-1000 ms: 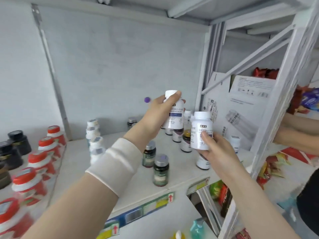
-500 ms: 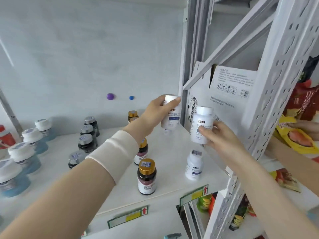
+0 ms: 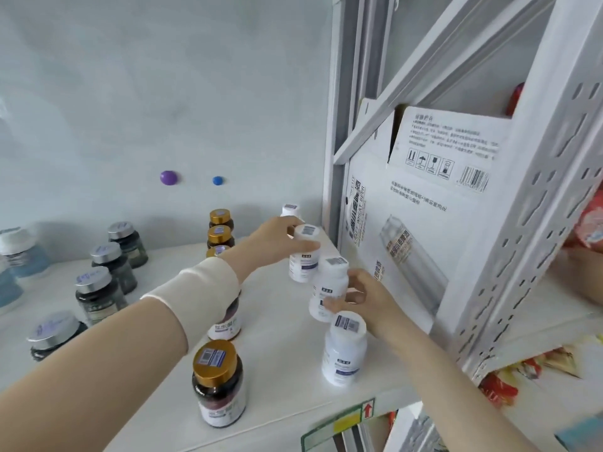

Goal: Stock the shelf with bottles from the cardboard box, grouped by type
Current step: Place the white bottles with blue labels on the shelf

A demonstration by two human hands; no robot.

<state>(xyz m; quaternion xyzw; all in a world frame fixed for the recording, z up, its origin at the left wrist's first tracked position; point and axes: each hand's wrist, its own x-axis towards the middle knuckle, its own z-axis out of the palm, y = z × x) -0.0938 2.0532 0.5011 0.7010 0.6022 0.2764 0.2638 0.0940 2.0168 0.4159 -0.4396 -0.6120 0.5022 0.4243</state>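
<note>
White bottles (image 3: 343,353) four, two gripped, silver-capped jars (image 3: 112,265) four

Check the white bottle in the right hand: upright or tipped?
Upright: the white bottle has its cap up, base down, held by the right hand.

white bottle (image 3: 344,350) ×4 | dark bottle with gold cap (image 3: 217,383) ×5, one mostly hidden behind a sleeve (image 3: 199,288) | dark bottle with silver cap (image 3: 98,291) ×4 | pale blue bottle (image 3: 19,252) ×2 at least, cut by left edge | coloured wall dot (image 3: 169,177) ×2 | cardboard box (image 3: 408,230) ×1
</note>
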